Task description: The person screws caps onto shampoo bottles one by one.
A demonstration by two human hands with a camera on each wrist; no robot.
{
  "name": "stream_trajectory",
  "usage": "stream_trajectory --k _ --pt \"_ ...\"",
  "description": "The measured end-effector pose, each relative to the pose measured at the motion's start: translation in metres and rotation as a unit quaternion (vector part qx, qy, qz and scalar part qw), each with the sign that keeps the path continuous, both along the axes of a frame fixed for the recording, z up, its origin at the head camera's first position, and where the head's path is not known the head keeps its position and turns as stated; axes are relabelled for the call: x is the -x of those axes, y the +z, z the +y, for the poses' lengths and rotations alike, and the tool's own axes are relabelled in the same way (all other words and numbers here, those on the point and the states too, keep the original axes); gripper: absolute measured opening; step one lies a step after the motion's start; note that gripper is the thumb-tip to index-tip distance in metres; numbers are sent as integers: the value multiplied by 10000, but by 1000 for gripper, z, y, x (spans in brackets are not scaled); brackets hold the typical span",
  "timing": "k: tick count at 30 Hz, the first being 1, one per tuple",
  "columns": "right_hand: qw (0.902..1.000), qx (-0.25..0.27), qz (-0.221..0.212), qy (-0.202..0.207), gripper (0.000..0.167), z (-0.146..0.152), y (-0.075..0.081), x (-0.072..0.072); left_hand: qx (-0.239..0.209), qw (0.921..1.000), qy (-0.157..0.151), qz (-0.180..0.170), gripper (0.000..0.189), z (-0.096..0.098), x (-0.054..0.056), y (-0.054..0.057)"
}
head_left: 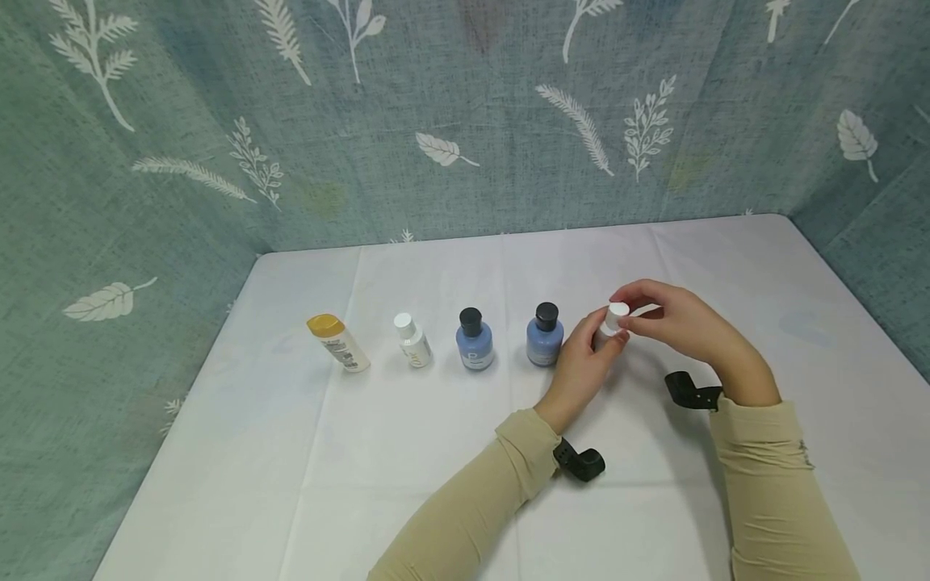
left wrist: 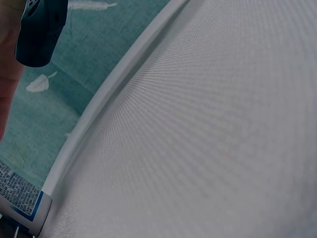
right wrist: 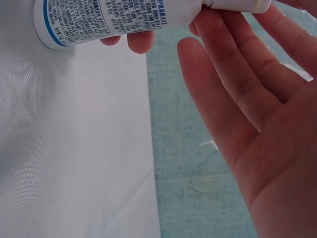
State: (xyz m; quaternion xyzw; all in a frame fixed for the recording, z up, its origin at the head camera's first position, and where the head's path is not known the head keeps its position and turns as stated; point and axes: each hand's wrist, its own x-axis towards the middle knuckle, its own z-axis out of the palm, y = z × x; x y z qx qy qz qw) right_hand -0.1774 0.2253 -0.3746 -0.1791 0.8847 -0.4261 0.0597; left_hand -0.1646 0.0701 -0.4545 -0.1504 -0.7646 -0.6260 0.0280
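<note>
My left hand grips the body of a small white bottle, which stands upright on the table at the right of a row. With thumb and fingers, my right hand pinches the bottle's white cap. In the right wrist view the cap sits at the neck, and printed text with a blue band covers the body. Left fingertips show behind the bottle there. Only the bottle's lower end appears in the left wrist view. Nearest to the left hand is a blue bottle with a black cap.
Farther left in the row stand another blue bottle, a small white bottle and a white bottle with a yellow cap. A white cloth covers the table. Green leaf-patterned fabric hangs behind it.
</note>
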Motion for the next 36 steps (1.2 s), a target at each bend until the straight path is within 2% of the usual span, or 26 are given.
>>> stream_trajectory --k 12,18,25,36 --pt "9996 99 -157 222 32 4 -1 0 114 9999 -6 128 37 -1 -1 1" --pt "9992 60 -270 301 35 4 1 -1 100 9999 -28 62 37 0 -1 1" --pt "9998 116 -144 112 30 3 2 -3 80 9999 -47 40 38 -1 -1 1" --pt "9998 199 -54 46 31 2 1 -3 76 10000 3 -12 40 0 -1 0"
